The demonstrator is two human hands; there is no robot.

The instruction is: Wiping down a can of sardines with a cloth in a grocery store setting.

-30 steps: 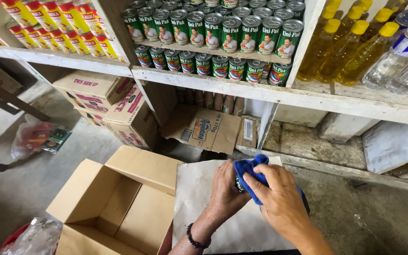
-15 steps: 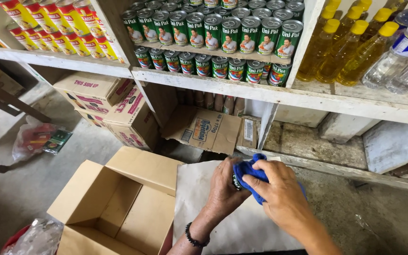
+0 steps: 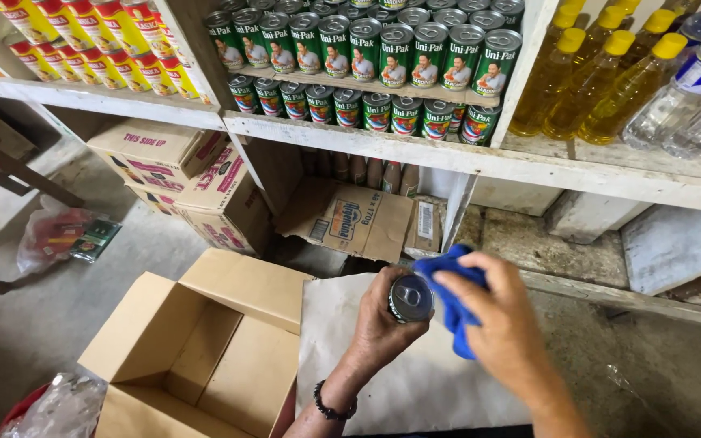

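Since a second ago our blue cloth (image 3: 456,304) has slid off the can (image 3: 410,298), baring its silver end. Our left hand (image 3: 383,320) wraps closed around the can; our right hand (image 3: 501,312) pinches the cloth beside it, above the open cardboard box (image 3: 196,357).

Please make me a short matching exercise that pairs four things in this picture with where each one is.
Things:
1. tin
2. blue cloth
3. open cardboard box
4. yellow-capped oil bottles

Places:
A. on the floor, lower left
B. in the right hand
C. on the upper shelf, to the right
D. in the left hand

Pairs: 1-D, 2-B, 3-A, 4-C
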